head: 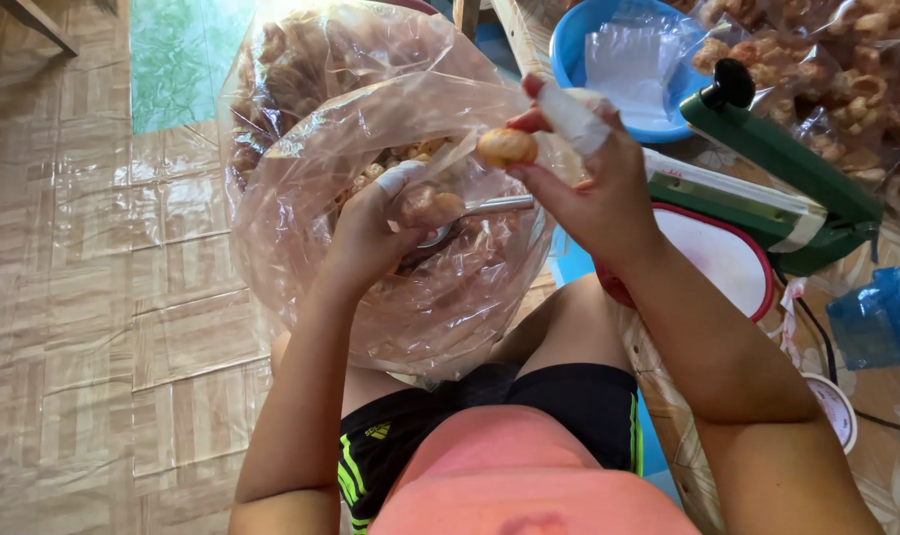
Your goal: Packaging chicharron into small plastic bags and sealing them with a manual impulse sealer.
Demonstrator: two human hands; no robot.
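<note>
The right hand (593,188) pinched one round golden snack (506,147) between thumb and fingertips, just above the mouth of a big clear bag (301,228). A white wrap covered one finger of that hand, likely to protect it. The left hand (375,233) was closed around a metal spoon (470,213), whose bowl sat low inside the bag while its handle pointed toward the right hand. That thumb wore a white wrap too. The spoon seemed to carry a few more pieces, though the plastic blurred them and I could not count them.

The bag rested against the person's knees, above the tiled floor (103,327), with its mouth rolled open wide, which kept the snacks within reach of both hands. A second bag of the same snacks (301,59) stood just behind it.

To the right, one green heat sealer (767,188) lay with its arm raised and its black knob up. One white tray with a red rim (727,267) sat just before it. One blue basin (579,50) behind held a stack of small clear bags (633,64), near the sealer. Several filled packets (846,69) were piled at the upper right; their number could not be told. One blue plastic box (881,317) sat at the right edge.
</note>
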